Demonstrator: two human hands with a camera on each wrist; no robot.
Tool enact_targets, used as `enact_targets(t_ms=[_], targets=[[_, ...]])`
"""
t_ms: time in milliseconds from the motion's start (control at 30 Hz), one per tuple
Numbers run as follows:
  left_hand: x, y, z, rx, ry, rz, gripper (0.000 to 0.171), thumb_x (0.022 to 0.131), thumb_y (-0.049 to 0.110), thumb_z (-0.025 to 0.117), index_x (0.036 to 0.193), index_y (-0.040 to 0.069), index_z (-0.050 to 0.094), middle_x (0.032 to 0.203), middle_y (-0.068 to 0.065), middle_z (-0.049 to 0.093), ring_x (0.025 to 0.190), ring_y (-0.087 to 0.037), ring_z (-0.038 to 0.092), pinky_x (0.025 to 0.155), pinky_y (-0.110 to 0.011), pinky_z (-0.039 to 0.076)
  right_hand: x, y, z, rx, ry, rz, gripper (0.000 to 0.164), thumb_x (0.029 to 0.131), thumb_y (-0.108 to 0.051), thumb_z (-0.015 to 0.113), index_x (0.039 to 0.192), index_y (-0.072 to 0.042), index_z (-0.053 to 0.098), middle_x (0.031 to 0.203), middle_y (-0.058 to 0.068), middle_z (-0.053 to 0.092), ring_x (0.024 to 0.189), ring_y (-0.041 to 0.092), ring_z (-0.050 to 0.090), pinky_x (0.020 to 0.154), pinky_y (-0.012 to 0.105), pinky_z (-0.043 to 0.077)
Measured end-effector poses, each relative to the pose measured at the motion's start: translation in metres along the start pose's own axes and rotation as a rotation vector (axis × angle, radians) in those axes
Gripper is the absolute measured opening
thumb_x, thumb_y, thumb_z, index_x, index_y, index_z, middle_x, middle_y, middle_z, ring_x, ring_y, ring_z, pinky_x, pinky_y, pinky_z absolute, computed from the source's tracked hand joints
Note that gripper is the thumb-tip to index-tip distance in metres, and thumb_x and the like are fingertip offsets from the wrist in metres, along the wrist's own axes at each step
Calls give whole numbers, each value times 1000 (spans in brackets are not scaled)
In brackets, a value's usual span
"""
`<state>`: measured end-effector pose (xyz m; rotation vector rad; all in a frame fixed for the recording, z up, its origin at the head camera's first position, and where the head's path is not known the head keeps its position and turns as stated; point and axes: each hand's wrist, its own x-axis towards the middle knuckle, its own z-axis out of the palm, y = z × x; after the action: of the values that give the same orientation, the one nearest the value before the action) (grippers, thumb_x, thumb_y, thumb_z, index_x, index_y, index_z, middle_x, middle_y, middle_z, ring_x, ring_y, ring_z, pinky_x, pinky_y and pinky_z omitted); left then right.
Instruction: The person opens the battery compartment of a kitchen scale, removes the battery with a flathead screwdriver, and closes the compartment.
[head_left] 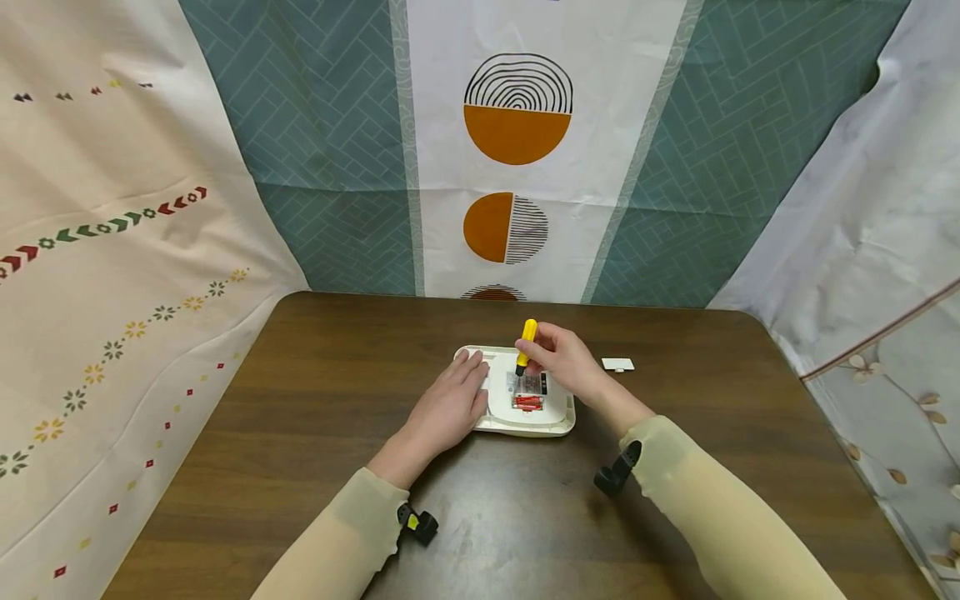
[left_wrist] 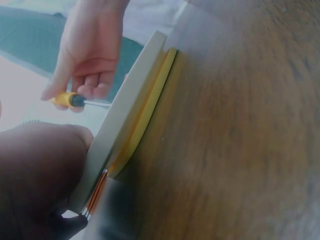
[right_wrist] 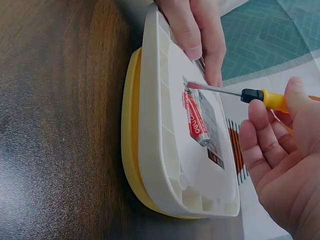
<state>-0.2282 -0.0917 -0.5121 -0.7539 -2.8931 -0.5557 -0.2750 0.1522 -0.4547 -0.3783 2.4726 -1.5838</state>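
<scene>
Two pale sleeves (head_left: 345, 533) are lying nearest the camera, leading over a dark wooden worktop (head_left: 300, 467) to a white-and-yellow battery-powered device (head_left: 557, 408) that is resting yellow side down near the far edge. The left hand (head_left: 450, 392) is lying flat on the device's left edge, fingers extended and gripping nothing that can be made out, apparently steadying it. The right hand (head_left: 566, 358) is pinching a yellow-handled screwdriver (head_left: 527, 342) between thumb and fingers, its metal tip pointing in beside the end of a red battery (right_wrist: 196, 117); whether it is touching cannot be told. A small white battery cover (head_left: 618, 364) is lying apart on the worktop to the device's right, so the opening seems done. The red battery is sitting in the exposed back, so any prying out, and refitting the cover, would seem to be remaining.
</scene>
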Motion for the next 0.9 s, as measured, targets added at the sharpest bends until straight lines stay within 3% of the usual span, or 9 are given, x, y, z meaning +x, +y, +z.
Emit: enact_targets(t_ms=[400, 633, 900], targets=[[0, 1, -1, 0, -9, -11, 52, 115, 27, 57, 161, 2, 55, 173, -16, 42, 165, -34, 30, 132, -50, 31, 4, 1, 4, -38, -55, -25, 24, 112, -24, 68, 122, -3, 69, 99, 12, 70, 83, 26, 68, 82, 33, 62], [0, 0, 0, 0, -8, -11, 52, 115, 27, 57, 161, 2, 55, 173, -16, 43, 165, -34, 30, 132, -50, 31, 7, -1, 5, -22, -103, -43, 27, 114, -22, 64, 124, 2, 68, 105, 13, 79, 85, 35, 68, 84, 39, 63], [0, 2, -1, 0, -16, -6, 53, 115, 28, 57, 162, 3, 55, 174, -15, 42, 165, -33, 30, 132, -49, 30, 13, -5, 15, -123, -128, -55, 21, 114, -27, 64, 120, -7, 66, 93, 7, 70, 81, 35, 67, 78, 41, 61]])
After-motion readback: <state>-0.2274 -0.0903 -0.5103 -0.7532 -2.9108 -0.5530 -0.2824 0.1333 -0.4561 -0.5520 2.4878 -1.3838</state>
